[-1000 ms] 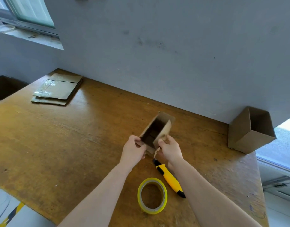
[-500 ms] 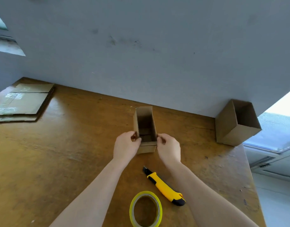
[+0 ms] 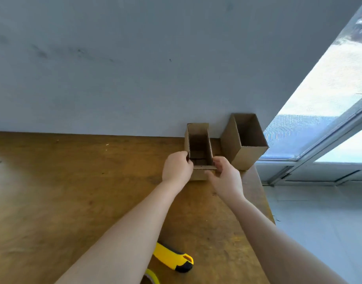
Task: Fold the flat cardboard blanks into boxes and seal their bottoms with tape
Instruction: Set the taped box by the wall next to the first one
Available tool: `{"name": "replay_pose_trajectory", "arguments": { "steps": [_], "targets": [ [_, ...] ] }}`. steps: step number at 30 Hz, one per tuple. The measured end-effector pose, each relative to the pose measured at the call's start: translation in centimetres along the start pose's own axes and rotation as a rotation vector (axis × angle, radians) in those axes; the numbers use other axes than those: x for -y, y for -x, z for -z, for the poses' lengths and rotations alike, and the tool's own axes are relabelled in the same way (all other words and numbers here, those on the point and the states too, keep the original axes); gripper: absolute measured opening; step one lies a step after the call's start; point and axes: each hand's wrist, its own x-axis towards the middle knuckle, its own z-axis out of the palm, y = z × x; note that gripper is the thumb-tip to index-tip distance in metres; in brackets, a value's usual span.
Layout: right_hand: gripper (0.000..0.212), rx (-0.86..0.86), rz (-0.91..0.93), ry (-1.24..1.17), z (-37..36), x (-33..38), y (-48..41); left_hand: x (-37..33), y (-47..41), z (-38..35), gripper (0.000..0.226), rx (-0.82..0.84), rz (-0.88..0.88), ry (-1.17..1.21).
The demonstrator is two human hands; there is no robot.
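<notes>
Cardboard formed the small box (image 3: 198, 148), which stood upright and open-topped on the wooden table (image 3: 73, 191), its far side close to the grey wall (image 3: 135, 68). The left hand (image 3: 177, 170) gripped the box's left wall at the near corner, fingers curled over the rim. The right hand (image 3: 225, 177) held the near right corner, thumb along the front face and fingers bent round the side. Just right of the box sat a second box (image 3: 243, 140), larger, open and tilted. A window (image 3: 329, 99) lay further right. Well nearer the person than the box lay a yellow utility knife (image 3: 174, 258), and beside it a sliver of what was probably the tape roll (image 3: 152, 276), mostly cut off by the frame.
</notes>
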Motion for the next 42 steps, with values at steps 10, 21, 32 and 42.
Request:
{"name": "replay_pose_trajectory", "arguments": {
  "steps": [10, 21, 32, 42],
  "targets": [
    [0.044, -0.17, -0.036, 0.208, 1.9, -3.2, -3.3, -3.8, -3.2, -4.5, 0.028, 0.073, 0.003, -0.021],
    [0.047, -0.063, -0.054, 0.273, 3.7, -3.9, -2.3, -4.5, -1.2, -2.9, 0.05, 0.288, -0.004, -0.161],
    [0.049, 0.189, 0.245, 0.436, 1.8, 0.3, 5.4, 3.1, 10.1, 6.4, 0.037, 0.143, 0.103, -0.616],
    [0.057, 0.478, 0.74, 0.638, -7.0, 11.5, 15.1, 13.3, 22.5, 17.1, 0.027, -0.062, 0.403, -0.733]
  ]
}}
